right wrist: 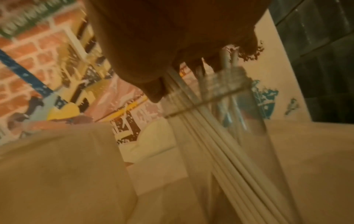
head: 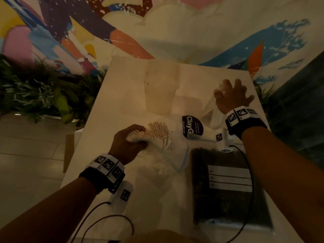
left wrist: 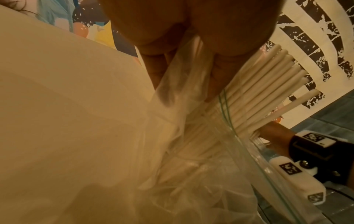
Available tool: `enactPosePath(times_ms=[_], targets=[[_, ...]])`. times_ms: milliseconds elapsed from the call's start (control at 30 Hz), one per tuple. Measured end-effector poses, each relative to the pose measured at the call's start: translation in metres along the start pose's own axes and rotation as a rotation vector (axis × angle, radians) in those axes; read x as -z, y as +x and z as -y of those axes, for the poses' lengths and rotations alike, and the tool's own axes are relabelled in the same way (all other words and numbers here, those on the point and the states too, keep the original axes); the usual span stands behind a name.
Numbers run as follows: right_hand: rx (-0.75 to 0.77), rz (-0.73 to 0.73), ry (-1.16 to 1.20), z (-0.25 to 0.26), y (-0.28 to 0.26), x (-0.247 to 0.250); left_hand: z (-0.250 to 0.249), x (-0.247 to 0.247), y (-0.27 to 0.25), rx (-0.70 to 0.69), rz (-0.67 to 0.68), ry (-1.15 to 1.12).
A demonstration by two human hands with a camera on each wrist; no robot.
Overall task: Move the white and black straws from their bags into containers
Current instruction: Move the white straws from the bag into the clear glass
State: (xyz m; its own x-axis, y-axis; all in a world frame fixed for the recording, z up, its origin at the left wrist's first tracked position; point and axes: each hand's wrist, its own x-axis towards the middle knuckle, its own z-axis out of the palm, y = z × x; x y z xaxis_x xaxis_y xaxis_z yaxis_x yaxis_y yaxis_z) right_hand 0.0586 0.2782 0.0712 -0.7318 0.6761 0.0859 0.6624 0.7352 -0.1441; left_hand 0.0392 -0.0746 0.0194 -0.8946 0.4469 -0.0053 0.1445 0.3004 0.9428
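Observation:
On the white table (head: 122, 76), my left hand (head: 129, 142) grips a thick bundle of white straws (head: 158, 131) together with the mouth of their clear zip bag (head: 177, 158). The straw ends (left wrist: 268, 91) fan out past my fingers (left wrist: 157, 66). Further right, my right hand (head: 229, 95) holds up the top of a second clear bag (head: 211, 114) with a few white straws (right wrist: 201, 136) in it, my fingers (right wrist: 216, 60) pinching at its mouth. A bag of black straws (head: 228, 186) lies flat near the front right. A tall translucent container (head: 161, 90) stands behind.
A round dark purple label (head: 192, 127) lies between my hands. Cables (head: 249, 172) run from my wrist bands across the table. Green plants (head: 43, 95) stand left of the table, and a painted wall (head: 157, 23) rises behind it.

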Motion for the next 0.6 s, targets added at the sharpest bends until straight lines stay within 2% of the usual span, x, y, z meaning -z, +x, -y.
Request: enactPosePath(times_ms=[133, 267, 333, 400, 433, 533, 600], targets=[[0.051, -0.144, 0.179, -0.009, 0.0, -0.004, 0.002, 0.001, -0.001, 0.0, -0.001, 0.001], [-0.019, -0.056, 0.129, -0.008, -0.002, 0.011, 0.003, 0.0, 0.001, 0.016, -0.008, -0.031], [0.047, -0.194, 0.171, -0.002, -0.011, 0.024, 0.002, 0.001, 0.001, 0.006, -0.011, -0.031], [0.214, -0.368, 0.382, 0.013, -0.037, 0.042, 0.002, 0.001, 0.001, -0.001, -0.017, -0.029], [0.254, -0.323, 0.525, 0.022, -0.055, 0.049, 0.001, 0.0, 0.001, 0.006, -0.019, -0.038], [0.276, 0.149, 0.791, 0.043, -0.114, 0.05, 0.0, 0.0, 0.001, 0.002, -0.01, -0.043], [0.243, 0.371, 0.88, 0.049, -0.143, 0.036, -0.001, -0.001, 0.001, -0.004, 0.0, -0.025]])
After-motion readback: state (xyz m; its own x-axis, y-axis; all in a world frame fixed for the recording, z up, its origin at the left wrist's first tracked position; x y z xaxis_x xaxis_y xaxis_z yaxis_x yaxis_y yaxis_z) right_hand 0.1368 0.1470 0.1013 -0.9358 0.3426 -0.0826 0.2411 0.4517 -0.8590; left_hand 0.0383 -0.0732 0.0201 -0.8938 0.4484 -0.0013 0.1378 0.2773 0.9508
